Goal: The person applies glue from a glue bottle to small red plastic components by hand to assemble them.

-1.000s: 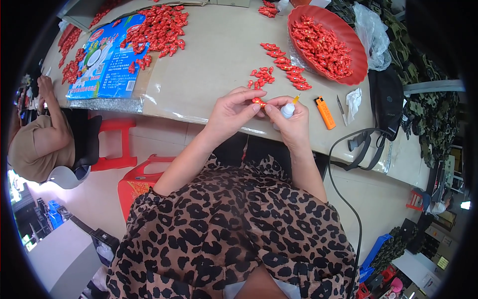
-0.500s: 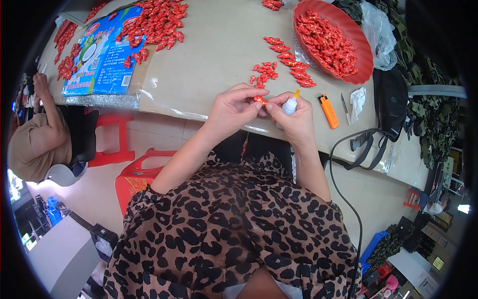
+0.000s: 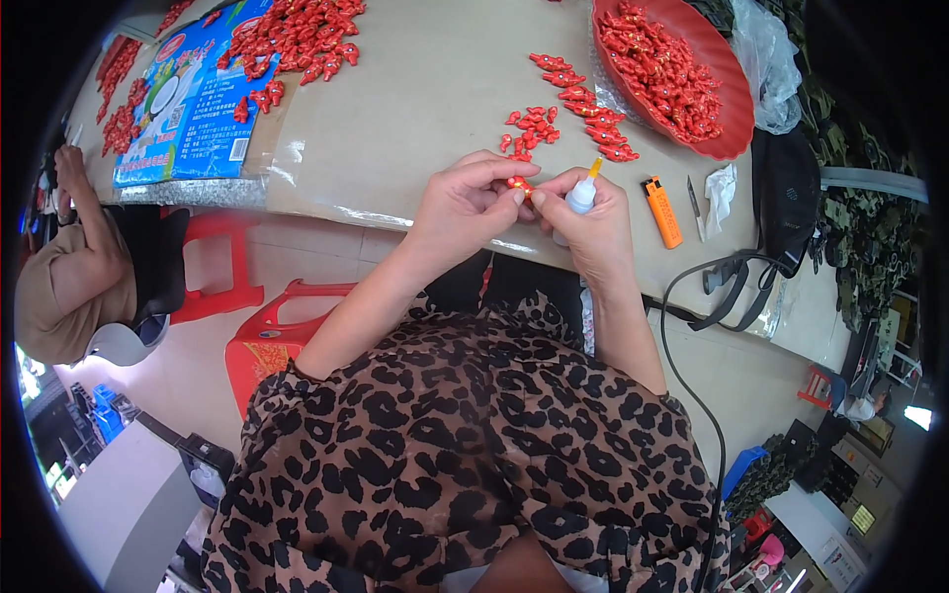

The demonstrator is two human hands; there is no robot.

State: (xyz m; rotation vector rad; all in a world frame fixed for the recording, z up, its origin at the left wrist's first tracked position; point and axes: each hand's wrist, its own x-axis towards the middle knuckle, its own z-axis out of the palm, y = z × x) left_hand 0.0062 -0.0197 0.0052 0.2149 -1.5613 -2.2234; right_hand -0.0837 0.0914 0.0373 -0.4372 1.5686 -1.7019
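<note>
A small red ornament with gold spots (image 3: 519, 185) is pinched between the fingertips of my left hand (image 3: 463, 206). My right hand (image 3: 599, 219) grips a white squeeze bottle with a yellow tip (image 3: 581, 195), which points up and away from me. The right thumb and forefinger also meet at the ornament's near end; what they pinch there is partly hidden. Just beyond my hands lies a loose cluster of small red pieces (image 3: 532, 131). A slanting row of larger red ornaments (image 3: 591, 117) runs to its right.
Right of my hands lie an orange lighter (image 3: 662, 212), a thin blade (image 3: 696, 208) and a crumpled white tissue (image 3: 721, 200). A red bowl (image 3: 736, 128) heaped with ornaments stands far right, near a black bag (image 3: 786, 203). Red ornaments cover blue printed cardboard (image 3: 203, 124). Another person (image 3: 84, 267) sits left.
The view has shifted slightly, so the table things sit a little differently in the picture. Both hands keep their hold at the ornament, with only slight finger movement.
</note>
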